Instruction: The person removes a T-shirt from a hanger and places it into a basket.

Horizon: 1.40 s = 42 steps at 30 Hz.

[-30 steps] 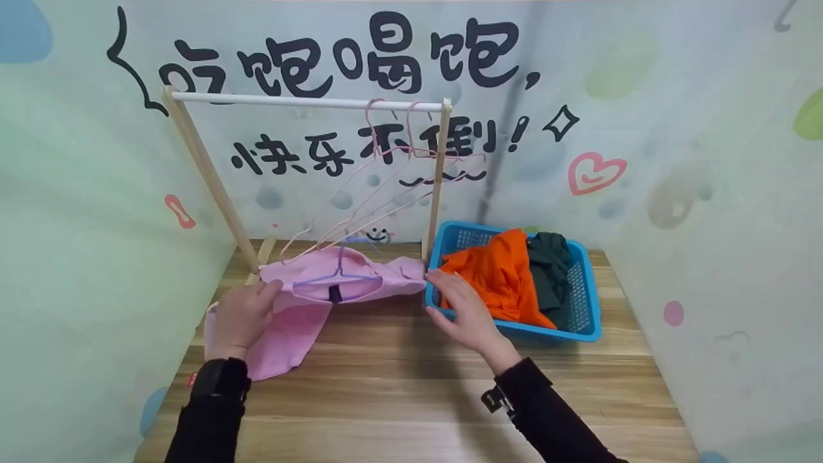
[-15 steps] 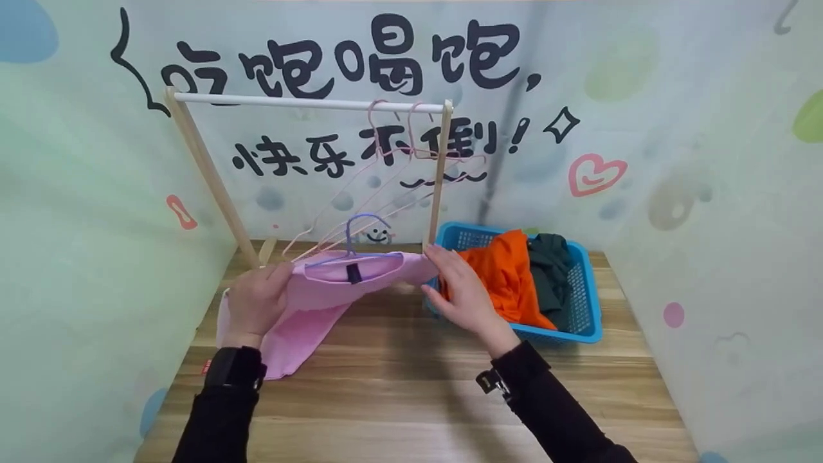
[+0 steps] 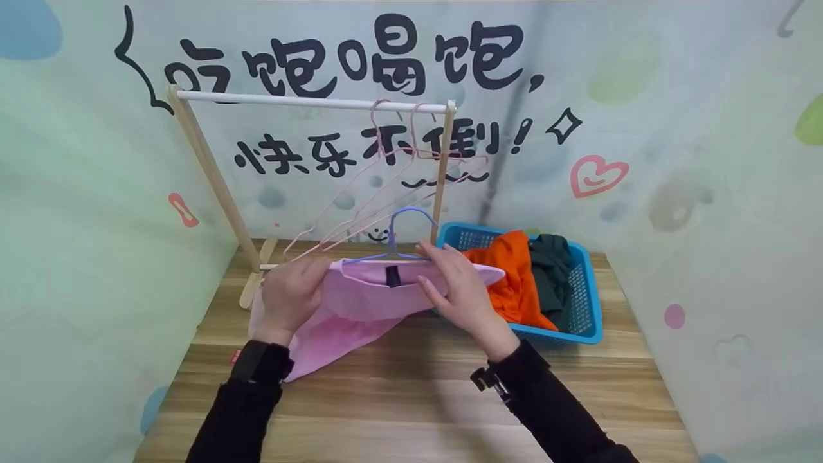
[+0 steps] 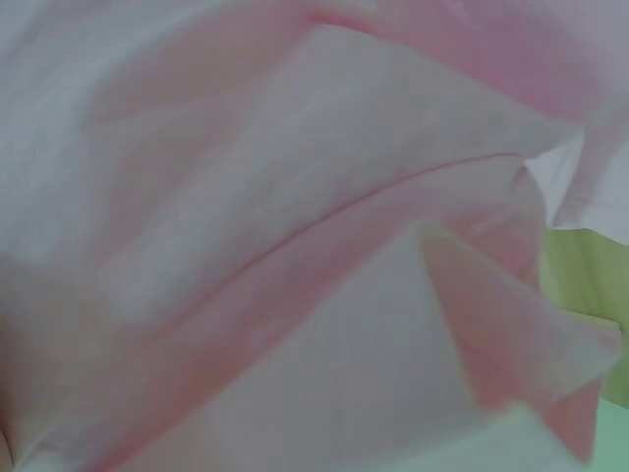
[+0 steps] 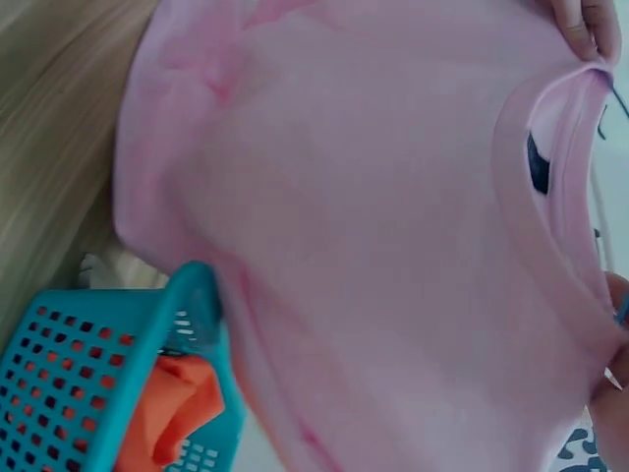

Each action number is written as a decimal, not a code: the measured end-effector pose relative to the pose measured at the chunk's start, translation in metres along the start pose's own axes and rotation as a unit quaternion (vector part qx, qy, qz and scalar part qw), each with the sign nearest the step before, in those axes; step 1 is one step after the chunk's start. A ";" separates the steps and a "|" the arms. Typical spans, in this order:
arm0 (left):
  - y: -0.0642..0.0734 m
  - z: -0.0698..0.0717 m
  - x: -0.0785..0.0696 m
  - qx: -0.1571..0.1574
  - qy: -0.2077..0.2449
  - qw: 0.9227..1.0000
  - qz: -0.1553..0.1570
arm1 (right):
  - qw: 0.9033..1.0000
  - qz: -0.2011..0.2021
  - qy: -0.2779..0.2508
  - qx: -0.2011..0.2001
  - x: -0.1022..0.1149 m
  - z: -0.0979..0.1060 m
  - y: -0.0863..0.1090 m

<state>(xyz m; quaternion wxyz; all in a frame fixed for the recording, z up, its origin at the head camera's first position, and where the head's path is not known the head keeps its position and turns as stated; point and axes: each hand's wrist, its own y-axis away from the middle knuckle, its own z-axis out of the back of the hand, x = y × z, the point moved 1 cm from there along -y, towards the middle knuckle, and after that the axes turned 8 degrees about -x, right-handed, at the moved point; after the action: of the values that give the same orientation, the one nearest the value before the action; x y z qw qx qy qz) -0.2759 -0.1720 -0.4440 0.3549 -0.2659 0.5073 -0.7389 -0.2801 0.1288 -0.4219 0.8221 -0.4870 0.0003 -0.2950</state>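
Observation:
A pink T-shirt (image 3: 370, 302) hangs between the hands on a blue-purple hanger (image 3: 391, 235), whose hook sticks up from the neck opening. A black label (image 3: 393, 276) shows inside the collar. My left hand (image 3: 292, 297) grips the shirt at its left shoulder. My right hand (image 3: 468, 307) holds the collar's right side, with thumb and fingers spread on it over the hanger's arm. The right wrist view has the shirt front filling most of it, with left-hand fingers (image 5: 585, 25) pinching the collar's far end. Only pink folds fill the left wrist view.
Behind the shirt stands a wooden rack with a white bar (image 3: 283, 99). Pink hangers (image 3: 380, 153) hang at the bar's right end. A blue basket (image 3: 595, 308) at the right holds orange cloth (image 3: 511, 270) and dark green cloth (image 3: 551, 276). A patterned wall closes the back.
The left hand has moved right, carrying the shirt and hanger up and rightward. The right hand, first at the shirt's right end, is now at the collar, with the sleeve extending past it.

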 end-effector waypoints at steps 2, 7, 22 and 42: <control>-0.004 -0.004 -0.005 -0.003 0.010 1.000 0.001 | 1.000 0.001 0.000 -0.013 0.004 0.003 -0.003; -0.012 -0.014 -0.017 -0.004 0.017 1.000 -0.004 | 0.999 0.000 0.006 -0.033 0.010 0.012 -0.010; -0.024 -0.039 -0.046 0.015 0.059 0.998 -0.028 | 0.996 -0.033 0.043 -0.076 0.012 0.029 -0.012; -0.011 -0.033 -0.033 0.037 0.115 0.993 0.018 | 0.985 -0.128 0.058 -0.099 -0.023 0.059 0.009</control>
<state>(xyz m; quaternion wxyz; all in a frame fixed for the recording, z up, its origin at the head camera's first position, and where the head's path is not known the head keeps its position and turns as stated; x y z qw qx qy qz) -0.2842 -0.1249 -0.4464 0.3170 -0.1572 0.5215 -0.7764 -0.2785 0.1902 -0.4047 0.7237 -0.5438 0.0148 -0.4245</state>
